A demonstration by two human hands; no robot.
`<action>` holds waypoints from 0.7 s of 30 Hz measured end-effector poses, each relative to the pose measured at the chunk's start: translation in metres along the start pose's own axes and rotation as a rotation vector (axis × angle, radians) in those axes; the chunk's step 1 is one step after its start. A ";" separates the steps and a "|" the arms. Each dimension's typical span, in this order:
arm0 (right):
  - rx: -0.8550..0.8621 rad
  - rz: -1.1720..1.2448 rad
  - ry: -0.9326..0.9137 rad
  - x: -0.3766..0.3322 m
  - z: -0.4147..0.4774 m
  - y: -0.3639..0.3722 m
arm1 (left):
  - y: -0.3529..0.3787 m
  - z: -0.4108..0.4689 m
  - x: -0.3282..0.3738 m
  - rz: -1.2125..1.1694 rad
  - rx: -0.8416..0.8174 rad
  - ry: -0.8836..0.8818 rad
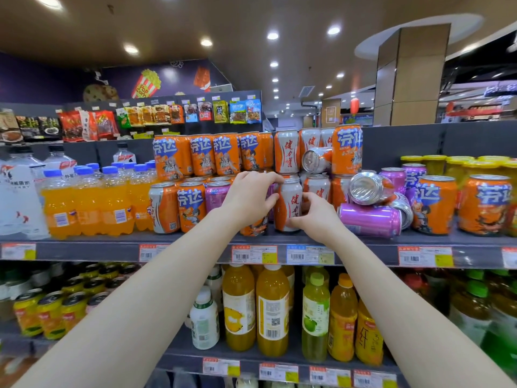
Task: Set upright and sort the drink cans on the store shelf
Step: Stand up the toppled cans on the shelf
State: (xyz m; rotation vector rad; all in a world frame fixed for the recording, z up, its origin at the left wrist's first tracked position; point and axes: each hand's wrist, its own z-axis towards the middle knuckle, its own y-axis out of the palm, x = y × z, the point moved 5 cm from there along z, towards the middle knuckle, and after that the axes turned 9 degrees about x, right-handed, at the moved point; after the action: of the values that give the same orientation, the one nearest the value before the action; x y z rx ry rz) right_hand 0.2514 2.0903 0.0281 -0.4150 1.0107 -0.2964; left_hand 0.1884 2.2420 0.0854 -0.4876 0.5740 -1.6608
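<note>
Orange, purple and white-and-orange drink cans crowd the grey shelf point(363, 242), stacked in two layers. My left hand point(251, 194) curls over an orange can point(254, 226) that it mostly hides. My right hand point(314, 212) grips the lower right side of an upright white-and-orange can point(289, 204) at the shelf front. To the right, a purple can point(369, 219) lies on its side, and a silver-ended can point(369, 189) rests tipped on top of it. Another toppled can point(316, 159) lies in the upper layer.
Orange soda bottles point(86, 203) and water bottles point(19, 197) fill the shelf's left. Yellow-lidded jars point(461, 166) stand at the far right. Price tags point(254, 254) line the shelf edge. Juice bottles point(272, 312) and cans point(50, 315) sit on the shelf below.
</note>
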 end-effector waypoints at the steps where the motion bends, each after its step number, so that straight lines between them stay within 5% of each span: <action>1: 0.013 -0.008 -0.002 0.000 0.000 0.000 | 0.000 0.000 0.000 0.000 0.007 0.006; 9: 0.097 -0.056 -0.084 -0.010 -0.012 -0.017 | -0.002 -0.001 0.015 0.012 0.136 0.126; 21: 0.712 -0.017 -0.197 0.001 -0.058 -0.112 | 0.024 0.014 0.091 -0.307 0.103 0.204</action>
State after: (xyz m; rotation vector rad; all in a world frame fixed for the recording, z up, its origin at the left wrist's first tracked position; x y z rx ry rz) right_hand 0.1967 1.9791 0.0526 0.1919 0.6514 -0.5914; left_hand 0.2011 2.1474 0.0820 -0.3444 0.5795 -2.0387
